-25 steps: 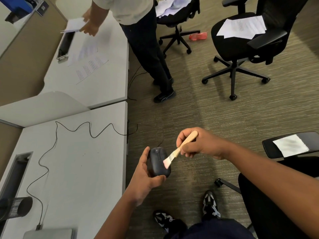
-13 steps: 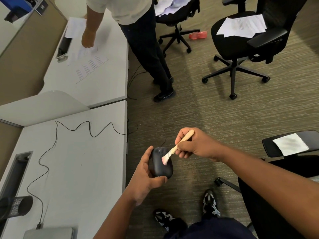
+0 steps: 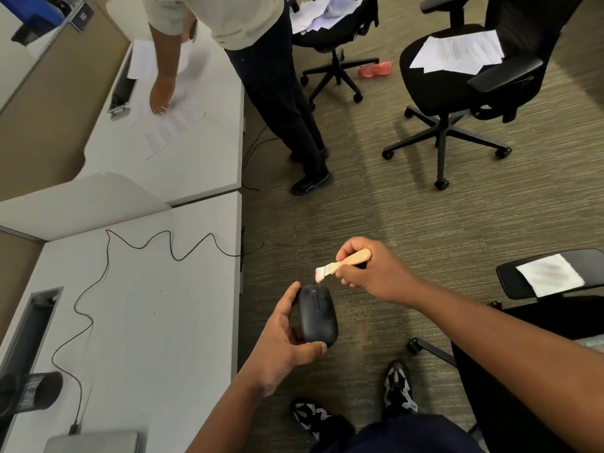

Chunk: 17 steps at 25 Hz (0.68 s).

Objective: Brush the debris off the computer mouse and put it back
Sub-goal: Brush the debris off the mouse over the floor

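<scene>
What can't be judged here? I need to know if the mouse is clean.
Head view only:
- Debris on the black computer mouse: too small to see.
- Its underside: faces away, covered by the left hand.
- Bristles of the wooden-handled brush: blurred, contact unclear.
- Brush handle middle: wrapped by the right hand.

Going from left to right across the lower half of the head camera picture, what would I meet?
Black mesh cup → thin black cable on the white desk → left hand → black computer mouse → small wooden-handled brush → right hand → white paper on the black chair seat.
</scene>
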Tool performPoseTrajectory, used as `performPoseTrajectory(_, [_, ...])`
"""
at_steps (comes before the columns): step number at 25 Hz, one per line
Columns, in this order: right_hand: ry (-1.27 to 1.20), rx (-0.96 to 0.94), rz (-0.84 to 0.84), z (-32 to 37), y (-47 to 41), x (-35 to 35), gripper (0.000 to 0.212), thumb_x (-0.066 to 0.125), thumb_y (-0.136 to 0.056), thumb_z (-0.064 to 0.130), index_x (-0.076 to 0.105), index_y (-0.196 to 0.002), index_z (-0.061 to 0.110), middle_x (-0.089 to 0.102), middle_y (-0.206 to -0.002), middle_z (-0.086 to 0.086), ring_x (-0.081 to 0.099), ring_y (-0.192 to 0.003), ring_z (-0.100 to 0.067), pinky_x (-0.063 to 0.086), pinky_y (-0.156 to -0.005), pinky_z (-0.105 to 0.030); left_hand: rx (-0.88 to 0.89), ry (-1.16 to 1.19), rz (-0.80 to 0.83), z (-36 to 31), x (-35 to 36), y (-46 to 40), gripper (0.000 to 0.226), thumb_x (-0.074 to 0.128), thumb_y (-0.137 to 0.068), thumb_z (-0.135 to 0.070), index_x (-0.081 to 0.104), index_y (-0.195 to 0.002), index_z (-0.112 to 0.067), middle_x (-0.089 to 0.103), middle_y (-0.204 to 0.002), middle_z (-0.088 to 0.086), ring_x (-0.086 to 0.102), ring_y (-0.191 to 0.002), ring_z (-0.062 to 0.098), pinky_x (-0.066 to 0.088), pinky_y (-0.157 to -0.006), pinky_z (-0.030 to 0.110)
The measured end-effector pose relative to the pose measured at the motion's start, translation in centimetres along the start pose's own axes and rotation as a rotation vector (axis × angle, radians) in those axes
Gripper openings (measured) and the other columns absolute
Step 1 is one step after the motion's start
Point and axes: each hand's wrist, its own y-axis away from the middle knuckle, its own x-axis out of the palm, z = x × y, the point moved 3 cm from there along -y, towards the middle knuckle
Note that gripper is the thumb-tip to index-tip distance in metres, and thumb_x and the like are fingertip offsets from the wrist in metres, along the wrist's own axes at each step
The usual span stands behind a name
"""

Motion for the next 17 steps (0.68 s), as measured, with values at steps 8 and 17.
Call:
performPoseTrajectory(8, [-0.083,0.027,0.037,1.8,0.4,-0.6,0.007,0.069,-0.097,0.013,0.07,-0.1,0.007,0.078,-0.085,-0.013,0.071,-0.072,-0.02,0.057,-0.066,-0.034,0.009,-0.094,-0.026,0.2,-0.2,-0.2,0.124,0.094,-0.071,-0.001,0.023,-0.161,-0.05,0.04,-0.159,-0.005,0.066,-0.128,0.024,0.061,-0.098,0.042])
performPoseTrajectory(17, [0.106,-0.023,0.179,2.9,0.9,0.7,0.008,0.067,-0.097,0.019,0.067,-0.096,0.01,0.078,-0.08,-0.01,0.073,-0.068,-0.018,0.06,-0.066,-0.034,0.005,-0.234,0.009,0.7,-0.3,-0.5,0.121,0.098,-0.068,-0.018,0.025,-0.152,-0.065,0.038,-0.161,-0.005,0.063,-0.13,0.032,0.062,-0.096,0.041])
